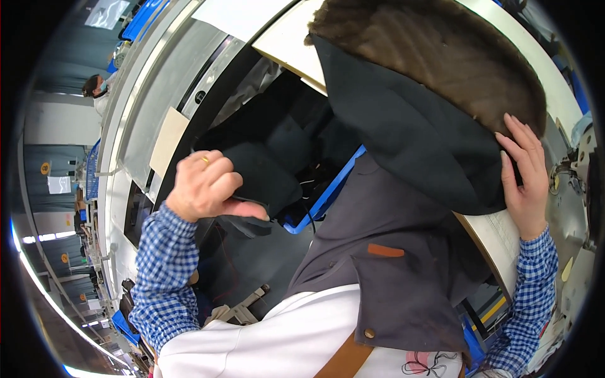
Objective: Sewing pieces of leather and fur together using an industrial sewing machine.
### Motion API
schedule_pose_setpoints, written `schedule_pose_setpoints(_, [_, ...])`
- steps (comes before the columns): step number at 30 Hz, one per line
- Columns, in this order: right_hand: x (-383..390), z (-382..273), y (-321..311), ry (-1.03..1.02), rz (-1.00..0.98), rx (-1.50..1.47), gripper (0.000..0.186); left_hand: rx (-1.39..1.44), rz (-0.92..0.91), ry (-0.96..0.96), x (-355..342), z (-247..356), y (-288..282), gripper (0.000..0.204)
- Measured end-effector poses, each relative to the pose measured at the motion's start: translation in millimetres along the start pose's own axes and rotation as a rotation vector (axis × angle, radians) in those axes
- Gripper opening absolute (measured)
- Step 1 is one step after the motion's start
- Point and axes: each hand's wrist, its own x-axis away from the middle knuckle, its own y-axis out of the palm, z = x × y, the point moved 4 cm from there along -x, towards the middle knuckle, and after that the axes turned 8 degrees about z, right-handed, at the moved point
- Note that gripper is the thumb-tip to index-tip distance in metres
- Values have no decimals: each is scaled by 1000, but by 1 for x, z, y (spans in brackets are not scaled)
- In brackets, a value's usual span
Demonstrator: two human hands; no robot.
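Head view: the right grip (524,167) is spread, its fingers laid lightly extended over the near end of a piece made of brown fur (435,57) and black cloth (403,126). No firm pinch shows; the fingertips rest where fur meets cloth, probably to steady the piece and keep that join in place. The piece reaches up and leftward from this grip, fur farther out and cloth on the nearer side, partly on the pale bench (293,50) and partly over its edge; that overhang likely brings the cloth close to the body.

Well left of the piece is the left grip (203,186), fingers curled in and thumb pointing across to the right. Dark fabric (268,170) lies just beyond and beside the thumb, but I cannot tell whether any is held. Right of this thumb, a blue tray edge (334,189) slants below bench level, perhaps placed there to keep fabric within reach. The grey apron (403,220) lies between both grips, maybe worn to guard the white top (277,337). Just right of the right grip stands metal machinery (583,170), its details blurred by the rim.
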Motion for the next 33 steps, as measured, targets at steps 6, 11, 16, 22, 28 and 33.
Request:
schedule_pose_setpoints(6, [4, -21, 14, -169, 72, -132, 41, -1, 165, 128, -154, 22, -30, 58])
schedule_pose_setpoints(11, [18, -32, 18, -179, -62, -212, 43, 152, 381, 456, -298, 23, 16, 58])
schedule_pose_setpoints(16, [25, -29, 13, -123, -226, -148, 35, -68, 446, 389, -382, 19, 78, 53])
schedule_pose_setpoints(22, [20, -14, -6, -25, -182, -93, 34, 16, 144, -16, -179, -64, 7, 21])
schedule_pose_setpoints(28, [20, -23, 7, -34, -223, -85, 36, -146, 573, -1432, 237, 23, 49, 25])
schedule_pose_setpoints(33, [27, -15, 2, -25, -277, -36, 38, 592, 1047, -2498, 410, 76, 134, 125])
